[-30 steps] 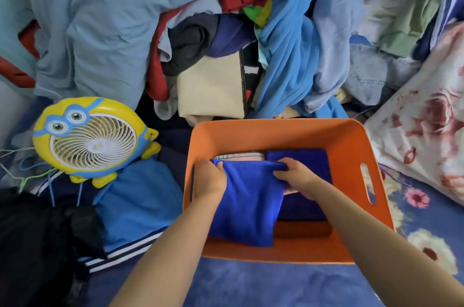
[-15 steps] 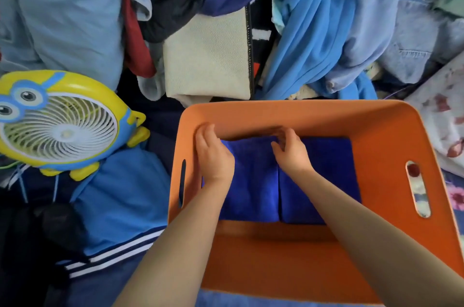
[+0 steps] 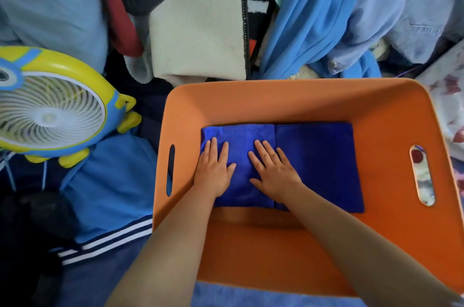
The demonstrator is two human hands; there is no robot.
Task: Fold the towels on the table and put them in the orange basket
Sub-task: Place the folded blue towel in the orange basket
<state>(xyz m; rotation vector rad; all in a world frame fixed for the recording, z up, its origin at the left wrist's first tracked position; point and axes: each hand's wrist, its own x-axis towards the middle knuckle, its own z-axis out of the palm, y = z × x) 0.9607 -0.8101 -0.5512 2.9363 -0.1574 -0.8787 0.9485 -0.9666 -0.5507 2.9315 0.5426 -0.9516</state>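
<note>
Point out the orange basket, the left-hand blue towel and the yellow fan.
orange basket [image 3: 288, 103]: head view, bare far inner wall.
left-hand blue towel [image 3: 241, 136]: head view, top face above the fingers.
yellow fan [image 3: 47, 116]: head view, white grille centre.

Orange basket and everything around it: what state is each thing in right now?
Orange basket: upright, holding two towels.
Left blue towel: folded, lying flat under both hands.
Right blue towel: folded, flat beside the first.
Left hand: flat, fingers straight, pressing the towel.
Right hand: flat, pressing too.
Yellow fan: tilted; running or not, cannot tell.

A blue surface [image 3: 251, 296] carries the orange basket [image 3: 288, 106].
</note>
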